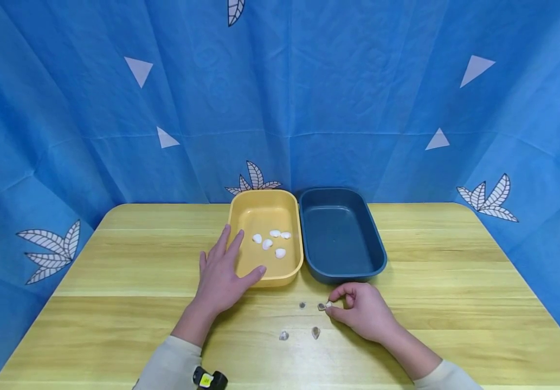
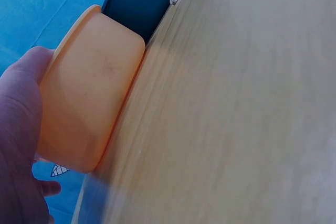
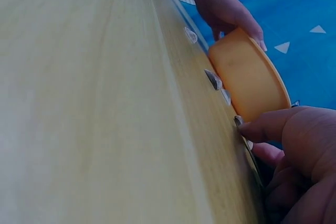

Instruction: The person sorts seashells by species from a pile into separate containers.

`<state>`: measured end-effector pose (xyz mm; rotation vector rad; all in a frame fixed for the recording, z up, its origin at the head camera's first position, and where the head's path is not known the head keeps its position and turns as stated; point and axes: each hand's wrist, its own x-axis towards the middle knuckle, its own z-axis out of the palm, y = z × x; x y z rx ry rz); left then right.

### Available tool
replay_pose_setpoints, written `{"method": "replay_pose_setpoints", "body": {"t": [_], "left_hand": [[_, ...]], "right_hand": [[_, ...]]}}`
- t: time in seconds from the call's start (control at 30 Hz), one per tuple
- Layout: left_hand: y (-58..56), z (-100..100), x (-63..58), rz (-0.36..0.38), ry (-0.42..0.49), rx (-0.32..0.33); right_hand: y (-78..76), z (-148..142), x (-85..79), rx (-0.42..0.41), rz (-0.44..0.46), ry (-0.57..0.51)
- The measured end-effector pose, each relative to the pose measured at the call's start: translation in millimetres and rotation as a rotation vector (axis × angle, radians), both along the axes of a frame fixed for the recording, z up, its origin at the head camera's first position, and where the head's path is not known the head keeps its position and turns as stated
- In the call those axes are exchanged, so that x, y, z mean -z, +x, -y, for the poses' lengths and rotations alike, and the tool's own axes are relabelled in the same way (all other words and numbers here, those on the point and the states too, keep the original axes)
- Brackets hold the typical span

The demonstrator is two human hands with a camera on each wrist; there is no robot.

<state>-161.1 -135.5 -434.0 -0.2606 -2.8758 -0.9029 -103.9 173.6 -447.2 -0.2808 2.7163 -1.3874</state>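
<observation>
My left hand (image 1: 220,279) lies with spread fingers at the left side of a yellow bin (image 1: 238,273), its thumb at the front rim. Inside the bin lie several white seashells (image 1: 267,244). In front of the blue bin (image 1: 377,265), my right hand (image 1: 365,310) pinches a small pale seashell (image 1: 328,305) between thumb and forefinger, down at the tabletop. A darker seashell (image 1: 321,306) lies right beside those fingertips. Other grey-brown seashells lie nearby: one (image 1: 302,305) to the left, another (image 1: 315,332) nearer the front, and a third (image 1: 283,336) at the front left.
The two bins stand side by side at the back of the wooden table (image 1: 128,260), with the blue one on the right. Behind the table hangs a blue curtain (image 1: 338,97) with white leaf and triangle prints. A dark strap device (image 1: 210,378) sits at the left sleeve.
</observation>
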Motion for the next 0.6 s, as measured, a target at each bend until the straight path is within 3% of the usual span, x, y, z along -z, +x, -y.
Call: {"method": "replay_pose_setpoints", "body": {"t": [0.3,0.6], "left_hand": [[-0.6,0,0.6,0.004,0.004,-0.001],[-0.2,0,-0.3,0.005,-0.004,0.002]], "right_hand": [[3.8,-7,-5.1,-0.037,0.016,-0.036],[13.9,-9,-31.1,-0.080,-0.056,-0.117]]}}
